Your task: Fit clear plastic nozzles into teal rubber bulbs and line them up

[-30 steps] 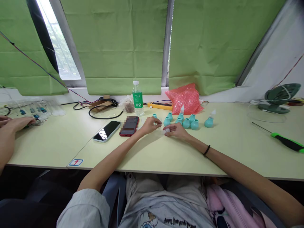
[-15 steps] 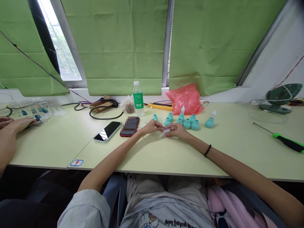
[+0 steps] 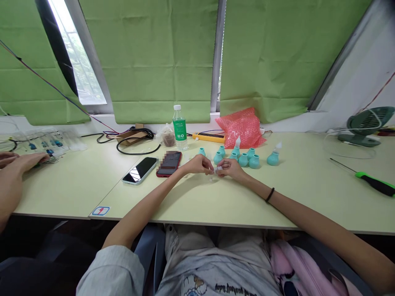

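Note:
My left hand [image 3: 200,165] and my right hand [image 3: 230,168] meet just above the table, fingertips close together. Between the thumb and fingers of my right hand is a small clear plastic piece [image 3: 219,168]. The left fingers are pinched at its near side; what they grip is too small to make out. Below the fingertips shows another tiny clear piece [image 3: 211,179]. Behind my hands stand several teal rubber bulbs [image 3: 243,160] with open necks. One bulb [image 3: 273,158], apart on the right, carries a clear pointed tip [image 3: 278,146], as does one in the group.
A red phone [image 3: 169,163] and a pale phone [image 3: 140,170] lie left of my hands. Behind are a water bottle [image 3: 180,129] and pink bubble wrap [image 3: 240,129]. To the right are a screwdriver [image 3: 375,183] and small fan [image 3: 364,127]. Another person's hand [image 3: 18,168] works far left.
My fingertips have drawn slightly apart. The clear piece now sits in my right fingers, and a tiny clear piece shows below them.

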Action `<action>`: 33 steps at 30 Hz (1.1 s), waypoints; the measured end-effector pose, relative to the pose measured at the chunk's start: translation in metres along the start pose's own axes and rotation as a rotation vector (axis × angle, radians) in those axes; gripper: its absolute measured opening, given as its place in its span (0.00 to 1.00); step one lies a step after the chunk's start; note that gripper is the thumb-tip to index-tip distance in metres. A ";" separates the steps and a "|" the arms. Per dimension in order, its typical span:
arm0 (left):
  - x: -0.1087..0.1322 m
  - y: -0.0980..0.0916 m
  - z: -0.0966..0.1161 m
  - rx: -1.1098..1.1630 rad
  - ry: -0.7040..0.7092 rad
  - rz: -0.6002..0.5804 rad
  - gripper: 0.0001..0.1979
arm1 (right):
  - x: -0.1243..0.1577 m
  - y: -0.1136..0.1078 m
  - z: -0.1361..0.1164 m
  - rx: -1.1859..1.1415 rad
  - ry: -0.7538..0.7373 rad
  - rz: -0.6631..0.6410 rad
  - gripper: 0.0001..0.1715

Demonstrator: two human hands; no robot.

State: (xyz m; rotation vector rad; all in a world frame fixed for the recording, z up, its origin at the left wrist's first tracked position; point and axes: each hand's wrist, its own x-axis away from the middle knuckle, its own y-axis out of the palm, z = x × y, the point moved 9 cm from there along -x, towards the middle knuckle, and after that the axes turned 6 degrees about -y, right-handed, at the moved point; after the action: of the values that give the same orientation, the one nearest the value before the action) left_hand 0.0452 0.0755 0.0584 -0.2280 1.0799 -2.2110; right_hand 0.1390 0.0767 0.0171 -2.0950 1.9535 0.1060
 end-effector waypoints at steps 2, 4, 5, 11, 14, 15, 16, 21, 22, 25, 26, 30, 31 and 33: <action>0.002 0.014 0.004 -0.094 0.027 -0.105 0.12 | -0.001 -0.001 0.000 0.030 -0.023 0.002 0.16; 0.004 0.021 0.006 -0.176 0.043 -0.143 0.09 | -0.002 0.000 0.002 0.047 -0.034 -0.005 0.15; 0.004 0.023 0.007 -0.203 0.048 -0.147 0.08 | -0.003 0.000 0.002 0.053 -0.037 -0.008 0.15; 0.003 -0.001 0.013 -0.139 0.072 0.028 0.08 | 0.000 0.005 -0.005 0.083 -0.083 -0.049 0.15; 0.003 -0.017 0.012 -0.074 0.066 0.149 0.08 | 0.003 0.010 -0.009 0.040 -0.086 -0.102 0.16; 0.003 -0.017 0.011 -0.056 0.066 0.153 0.09 | 0.003 0.011 -0.009 0.017 -0.076 -0.109 0.16; 0.003 -0.015 0.011 -0.036 0.067 0.142 0.09 | 0.004 0.011 -0.008 -0.006 -0.062 -0.110 0.17; -0.001 -0.008 0.003 0.103 0.044 0.093 0.12 | 0.005 0.011 -0.003 -0.088 0.005 -0.109 0.18; -0.002 -0.008 0.001 0.129 0.036 0.100 0.12 | 0.005 0.011 -0.002 -0.099 0.012 -0.108 0.18; -0.003 -0.012 -0.006 0.193 0.013 0.132 0.15 | 0.005 0.010 -0.002 -0.116 0.013 -0.111 0.18; -0.003 -0.013 -0.007 0.207 0.006 0.142 0.15 | 0.005 0.010 -0.002 -0.117 0.008 -0.114 0.17; -0.004 -0.014 -0.010 0.235 -0.021 0.169 0.15 | 0.004 0.011 -0.003 -0.100 -0.021 -0.116 0.17; -0.004 -0.014 -0.011 0.238 -0.026 0.173 0.15 | 0.004 0.011 -0.004 -0.097 -0.027 -0.116 0.17; -0.004 -0.013 -0.011 0.239 -0.029 0.175 0.15 | 0.004 0.012 -0.005 -0.094 -0.034 -0.120 0.17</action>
State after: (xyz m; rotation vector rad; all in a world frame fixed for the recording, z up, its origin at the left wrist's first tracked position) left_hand 0.0371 0.0909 0.0618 -0.0581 0.7792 -2.1473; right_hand 0.1271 0.0710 0.0192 -2.2492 1.8316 0.2113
